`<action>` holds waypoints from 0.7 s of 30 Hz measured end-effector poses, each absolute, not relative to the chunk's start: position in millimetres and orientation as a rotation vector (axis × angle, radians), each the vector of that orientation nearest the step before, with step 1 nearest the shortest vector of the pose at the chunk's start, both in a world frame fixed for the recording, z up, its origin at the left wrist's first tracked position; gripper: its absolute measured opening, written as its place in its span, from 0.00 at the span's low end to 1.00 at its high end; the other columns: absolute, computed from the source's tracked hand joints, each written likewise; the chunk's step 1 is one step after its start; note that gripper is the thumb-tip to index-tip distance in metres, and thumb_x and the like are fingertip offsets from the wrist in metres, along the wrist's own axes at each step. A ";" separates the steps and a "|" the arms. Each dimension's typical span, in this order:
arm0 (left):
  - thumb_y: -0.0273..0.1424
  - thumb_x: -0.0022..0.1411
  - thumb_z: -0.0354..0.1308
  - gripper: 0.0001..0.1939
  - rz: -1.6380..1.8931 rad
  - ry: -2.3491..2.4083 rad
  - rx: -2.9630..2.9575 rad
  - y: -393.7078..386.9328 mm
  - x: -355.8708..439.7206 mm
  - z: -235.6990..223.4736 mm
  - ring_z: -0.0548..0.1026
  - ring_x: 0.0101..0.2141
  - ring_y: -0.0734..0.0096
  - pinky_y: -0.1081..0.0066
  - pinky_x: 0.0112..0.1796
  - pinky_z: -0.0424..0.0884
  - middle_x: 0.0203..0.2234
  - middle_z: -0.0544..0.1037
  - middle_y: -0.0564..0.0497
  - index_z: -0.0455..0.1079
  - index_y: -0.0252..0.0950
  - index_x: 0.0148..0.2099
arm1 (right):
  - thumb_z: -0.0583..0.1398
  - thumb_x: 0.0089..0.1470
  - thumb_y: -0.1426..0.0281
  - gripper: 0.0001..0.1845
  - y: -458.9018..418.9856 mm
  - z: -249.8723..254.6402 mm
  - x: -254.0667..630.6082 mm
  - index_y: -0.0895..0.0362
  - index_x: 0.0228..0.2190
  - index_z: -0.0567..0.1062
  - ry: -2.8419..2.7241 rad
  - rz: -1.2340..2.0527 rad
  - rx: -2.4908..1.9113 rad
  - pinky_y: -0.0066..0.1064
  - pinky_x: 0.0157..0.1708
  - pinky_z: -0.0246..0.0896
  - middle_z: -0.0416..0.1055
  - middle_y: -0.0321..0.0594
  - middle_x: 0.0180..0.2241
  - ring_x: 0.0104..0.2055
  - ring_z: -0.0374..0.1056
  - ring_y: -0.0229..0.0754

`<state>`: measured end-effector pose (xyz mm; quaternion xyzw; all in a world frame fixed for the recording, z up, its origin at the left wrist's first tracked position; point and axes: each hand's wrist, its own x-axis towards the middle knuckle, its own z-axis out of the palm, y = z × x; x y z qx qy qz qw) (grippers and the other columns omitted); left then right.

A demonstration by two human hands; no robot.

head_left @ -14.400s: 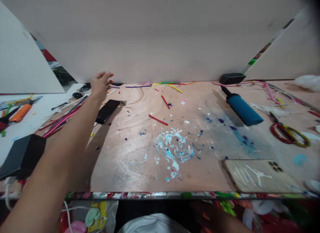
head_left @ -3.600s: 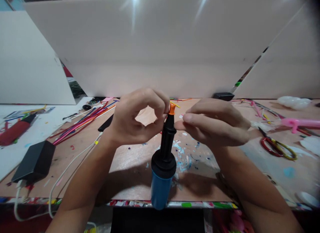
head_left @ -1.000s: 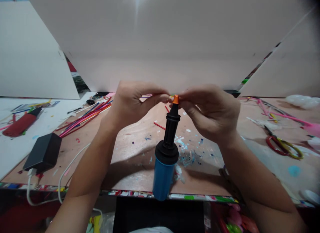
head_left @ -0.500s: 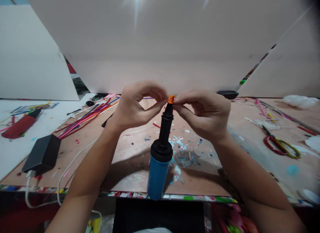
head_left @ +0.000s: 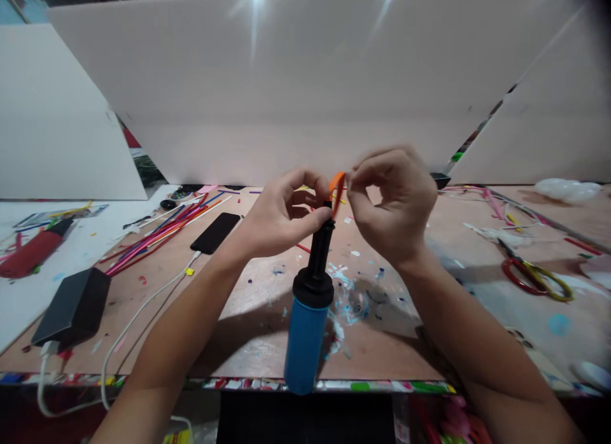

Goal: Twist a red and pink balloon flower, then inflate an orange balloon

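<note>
A blue hand pump [head_left: 304, 342] with a black nozzle stands upright over the table's near edge, tip at hand height. My left hand [head_left: 284, 214] is closed, its fingers pinching the nozzle tip. My right hand [head_left: 390, 199] is closed in a pinch on a thin orange balloon [head_left: 337, 186] that stretches off the nozzle tip toward the right.
The wooden table [head_left: 248, 298] carries paint specks, a black phone [head_left: 215, 233], coloured long balloons [head_left: 157, 231], a black charger box [head_left: 71, 307] with a white cable, and red-and-yellow scissors [head_left: 534, 280]. White boards [head_left: 286, 88] stand behind.
My right hand has risen and pulled the orange balloon up and away from the nozzle tip. My left hand has slid down onto the nozzle. The pump leans slightly less.
</note>
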<state>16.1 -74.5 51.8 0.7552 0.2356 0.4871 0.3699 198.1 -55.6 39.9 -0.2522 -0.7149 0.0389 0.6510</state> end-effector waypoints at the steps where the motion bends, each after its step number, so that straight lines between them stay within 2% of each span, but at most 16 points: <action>1: 0.31 0.56 0.65 0.12 1.249 0.642 1.914 -70.1 18.2 48.8 0.76 0.33 0.76 0.76 0.32 0.75 0.34 0.73 0.53 0.64 0.37 0.39 | 0.63 0.52 0.75 0.06 -50.7 39.6 200.3 0.53 0.33 0.73 -1.600 0.067 -0.603 0.34 0.35 0.71 0.70 0.40 0.36 0.36 0.69 0.40; 4: 0.29 0.54 0.65 0.13 1.222 0.705 1.831 -51.2 21.1 36.6 0.74 0.30 0.77 0.77 0.28 0.71 0.32 0.72 0.54 0.64 0.36 0.38 | 0.63 0.51 0.74 0.06 -38.0 37.0 204.4 0.54 0.34 0.73 -1.787 0.242 -0.661 0.30 0.31 0.69 0.72 0.37 0.32 0.32 0.69 0.38; 7: 0.29 0.52 0.66 0.13 1.214 0.717 1.743 -31.2 20.5 22.3 0.74 0.28 0.78 0.77 0.26 0.70 0.30 0.72 0.54 0.64 0.35 0.36 | 0.63 0.51 0.74 0.04 -27.2 30.2 202.7 0.56 0.31 0.72 -1.984 0.500 -0.649 0.28 0.29 0.68 0.72 0.35 0.27 0.29 0.70 0.36; 11: 0.30 0.52 0.67 0.13 1.212 0.720 1.694 -15.1 19.1 7.8 0.74 0.28 0.78 0.77 0.27 0.70 0.29 0.73 0.54 0.65 0.34 0.34 | 0.63 0.51 0.73 0.05 -12.9 16.7 199.0 0.56 0.29 0.71 -1.941 0.656 -0.665 0.27 0.29 0.67 0.72 0.36 0.28 0.30 0.70 0.35; 21: 0.27 0.53 0.66 0.10 1.195 0.758 1.796 -10.2 11.6 1.6 0.76 0.27 0.77 0.77 0.28 0.73 0.28 0.73 0.53 0.67 0.33 0.35 | 0.65 0.48 0.75 0.08 -9.1 7.1 199.8 0.57 0.28 0.69 -1.985 0.561 -0.679 0.27 0.28 0.61 0.69 0.34 0.26 0.27 0.65 0.33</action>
